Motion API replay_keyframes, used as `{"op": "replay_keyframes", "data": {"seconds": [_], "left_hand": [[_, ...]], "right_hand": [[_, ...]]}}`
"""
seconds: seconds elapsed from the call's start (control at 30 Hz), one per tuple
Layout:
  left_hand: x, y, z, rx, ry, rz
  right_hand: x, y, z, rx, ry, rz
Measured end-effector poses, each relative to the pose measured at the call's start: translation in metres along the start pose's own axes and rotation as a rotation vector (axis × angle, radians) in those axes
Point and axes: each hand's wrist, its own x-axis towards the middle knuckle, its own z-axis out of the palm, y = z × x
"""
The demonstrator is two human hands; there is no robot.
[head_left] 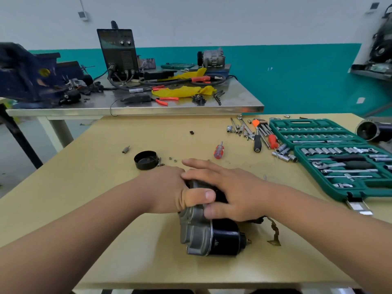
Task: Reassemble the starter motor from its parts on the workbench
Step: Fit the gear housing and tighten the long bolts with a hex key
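Note:
The starter motor [203, 234] lies on the tan workbench [131, 230]: a grey cast housing with a black solenoid cylinder on its near right. My left hand [169, 189] grips the housing's far end, thumb curled over the top. My right hand [229, 192] lies over the motor's upper black part, fingers spread and thumb against the housing. What lies under the hands is hidden. A black end cap [146, 159] sits open side up behind my left hand, with small nuts [172, 159] beside it. A black motor body [374, 130] lies at the far right.
A green socket set case [331, 153] lies open at right, with loose sockets and wrenches [250, 130] beside it. A red-handled screwdriver [219, 151] lies mid-bench. A brown gasket scrap [274, 232] is right of the motor. Behind stands a steel table [191, 108] with a welder and vise.

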Motion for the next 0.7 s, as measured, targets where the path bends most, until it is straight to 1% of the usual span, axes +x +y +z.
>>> {"op": "replay_keyframes", "data": {"seconds": [0.07, 0.1, 0.2, 0.27, 0.3, 0.33, 0.4, 0.43, 0.47, 0.5, 0.57, 0.6, 0.63, 0.7], "left_hand": [[-0.007, 0.004, -0.003, -0.154, 0.048, 0.011], [-0.010, 0.005, -0.004, -0.182, 0.069, 0.010], [-0.012, 0.008, -0.004, -0.195, 0.107, -0.031], [-0.011, 0.006, 0.000, -0.198, 0.198, -0.066], [-0.013, 0.004, 0.004, -0.236, 0.276, -0.094], [-0.016, 0.002, 0.012, -0.327, 0.408, -0.118], [-0.027, 0.002, 0.035, -0.610, 0.715, -0.159], [-0.036, 0.002, 0.050, -0.738, 0.813, -0.177], [-0.045, 0.002, 0.066, -0.829, 0.810, -0.202], [-0.052, 0.004, 0.080, -0.890, 0.715, -0.231], [-0.058, 0.015, 0.095, -0.898, 0.416, -0.223], [-0.056, 0.020, 0.096, -0.875, 0.316, -0.178], [-0.048, 0.021, 0.094, -0.859, 0.288, -0.135], [-0.027, 0.018, 0.085, -0.829, 0.363, -0.088]], "right_hand": [[0.000, 0.000, 0.000, -0.015, -0.006, -0.049], [0.001, 0.000, 0.000, -0.009, -0.005, -0.057], [0.002, 0.000, 0.002, 0.021, 0.018, -0.045], [0.003, 0.000, 0.003, 0.014, 0.052, -0.029], [0.004, 0.000, 0.003, 0.010, 0.068, -0.021], [0.004, 0.001, 0.004, 0.006, 0.078, -0.013], [0.003, 0.002, 0.004, -0.003, 0.093, 0.002], [0.002, 0.003, 0.005, -0.005, 0.103, 0.013], [0.001, 0.004, 0.006, -0.010, 0.115, 0.026], [0.001, 0.004, 0.007, -0.022, 0.132, 0.045], [0.001, 0.005, 0.009, -0.048, 0.176, 0.101], [0.003, 0.005, 0.010, -0.062, 0.205, 0.141], [0.005, 0.005, 0.012, -0.079, 0.243, 0.189], [0.009, 0.005, 0.015, -0.120, 0.336, 0.304]]}}
